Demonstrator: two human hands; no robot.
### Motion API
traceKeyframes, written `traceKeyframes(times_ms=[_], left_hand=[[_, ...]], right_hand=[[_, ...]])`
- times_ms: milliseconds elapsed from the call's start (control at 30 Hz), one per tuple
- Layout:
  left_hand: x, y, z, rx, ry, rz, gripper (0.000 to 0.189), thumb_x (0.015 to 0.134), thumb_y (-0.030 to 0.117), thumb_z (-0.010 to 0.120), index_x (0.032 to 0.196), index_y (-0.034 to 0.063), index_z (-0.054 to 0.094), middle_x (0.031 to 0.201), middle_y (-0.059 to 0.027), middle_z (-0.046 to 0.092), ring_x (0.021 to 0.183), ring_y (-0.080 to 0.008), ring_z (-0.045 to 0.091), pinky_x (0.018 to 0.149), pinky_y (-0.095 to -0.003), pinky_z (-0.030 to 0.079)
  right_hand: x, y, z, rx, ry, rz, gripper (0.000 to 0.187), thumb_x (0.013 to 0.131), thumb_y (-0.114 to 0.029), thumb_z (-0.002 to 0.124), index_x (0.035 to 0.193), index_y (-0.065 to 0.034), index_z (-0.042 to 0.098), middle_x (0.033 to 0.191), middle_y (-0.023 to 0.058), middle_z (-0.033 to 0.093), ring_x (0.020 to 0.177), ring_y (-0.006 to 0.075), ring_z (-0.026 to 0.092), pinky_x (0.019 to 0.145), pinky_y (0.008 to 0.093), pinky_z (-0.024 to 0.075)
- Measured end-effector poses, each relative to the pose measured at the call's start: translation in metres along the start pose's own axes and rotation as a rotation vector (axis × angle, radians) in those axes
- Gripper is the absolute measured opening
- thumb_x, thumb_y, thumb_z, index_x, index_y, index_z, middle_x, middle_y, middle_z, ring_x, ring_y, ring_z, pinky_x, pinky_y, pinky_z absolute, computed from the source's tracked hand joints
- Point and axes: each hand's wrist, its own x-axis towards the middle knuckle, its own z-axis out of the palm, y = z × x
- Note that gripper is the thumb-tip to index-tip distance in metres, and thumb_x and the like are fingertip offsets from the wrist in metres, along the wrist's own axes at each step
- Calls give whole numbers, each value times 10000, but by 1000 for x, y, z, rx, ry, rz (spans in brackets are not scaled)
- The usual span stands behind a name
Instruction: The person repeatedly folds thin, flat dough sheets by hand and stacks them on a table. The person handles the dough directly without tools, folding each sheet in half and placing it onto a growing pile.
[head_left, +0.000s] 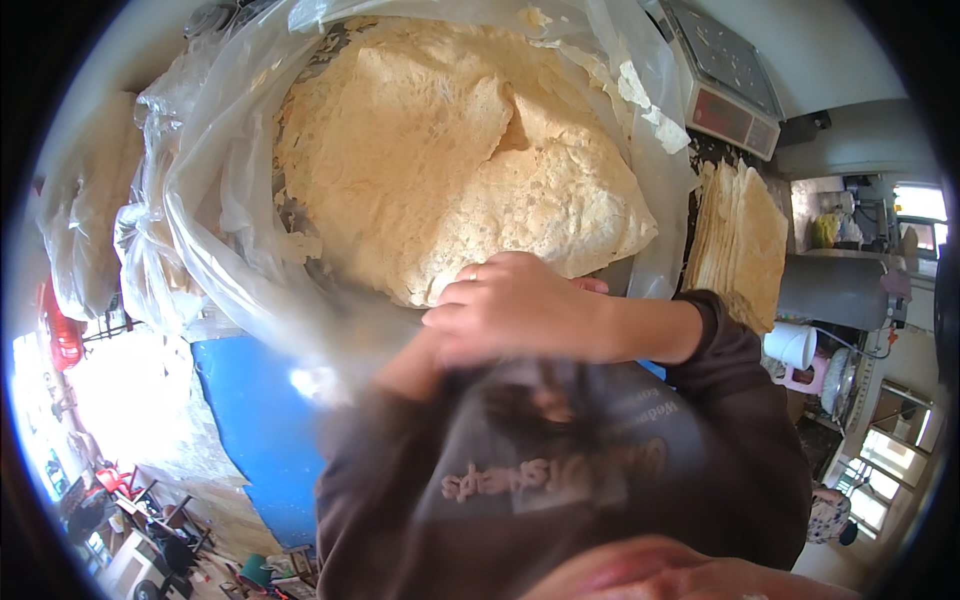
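Observation:
My right hand (517, 307), with a ring on one finger, lies across my left wrist in front of a pile of large thin flatbreads (390, 150). My left hand (590, 285) is mostly hidden beneath the right one; only some fingertips show past the right wrist. No object can be seen in either hand. The flatbreads are pale brown and blistered, and the top one has a raised, folded edge. Around them spreads a clear plastic sheet (217, 172), with broken flakes (652, 112) on its right side.
Beyond the sheet at the right stand a digital scale (731, 67) and a stack of folded flatbreads (739, 240). Filled plastic bags (161, 247) are at the left. A blue panel (255, 420) lies below them. A person (829, 517) is far off at the right.

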Motion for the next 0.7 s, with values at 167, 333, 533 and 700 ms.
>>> traceKeyframes(times_ms=[167,333,533,700], left_hand=[[0,40,22,-692,71,-292,701,1007,452,514,1409,-111,403,1400,-219,514,1357,-305,453,1117,-434,384],[23,100,17,-1047,229,-332,401,960,193,488,1214,-117,506,1231,-205,589,1124,-315,629,1029,-476,510],[22,146,-39,-1336,186,-117,363,959,46,479,1267,-147,464,1329,-293,550,1269,-395,540,1145,-504,410],[-32,139,-71,-1435,222,-57,317,949,33,508,1225,-123,522,1268,-262,600,1150,-335,632,1009,-474,527]], right_hand=[[-73,26,-43,23,668,362,122,886,-162,722,934,-50,714,887,71,707,802,233,674,692,335,518],[-144,54,-17,515,985,843,244,1056,-217,513,999,-8,627,901,42,659,844,119,634,783,279,522],[-157,95,27,734,939,1014,465,1069,-373,453,1291,30,521,1253,154,575,1193,223,562,1058,388,432],[-123,140,16,1686,1196,884,604,1019,-443,528,1402,17,446,1337,150,555,1224,243,553,1070,376,425]])
